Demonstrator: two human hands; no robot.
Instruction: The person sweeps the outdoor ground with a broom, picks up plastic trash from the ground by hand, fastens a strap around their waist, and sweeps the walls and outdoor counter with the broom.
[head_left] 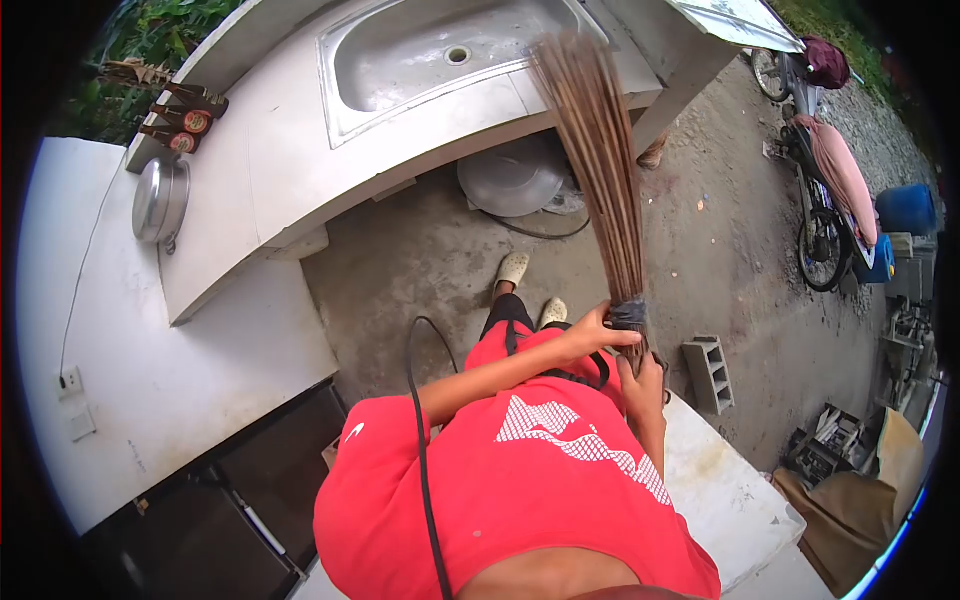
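Note:
A stick broom (608,190) of thin brown ribs points up and away from me, its loose tips fanned over the counter's front edge near the sink. Dark grey wrapping (628,314) binds it near the handle end. My left hand (597,335) reaches across my front, its fingers closed around the broom at the binding. Just below, my right hand (643,385) is wrapped around the butt of the bundle, partly hiding it.
A counter (215,190) with a steel sink (400,60) stands ahead, a large metal lid (512,180) beneath it. Left are a round steel pot (160,200) and several bottles (190,115). A hollow block (708,375) and a motorcycle (822,215) stand right.

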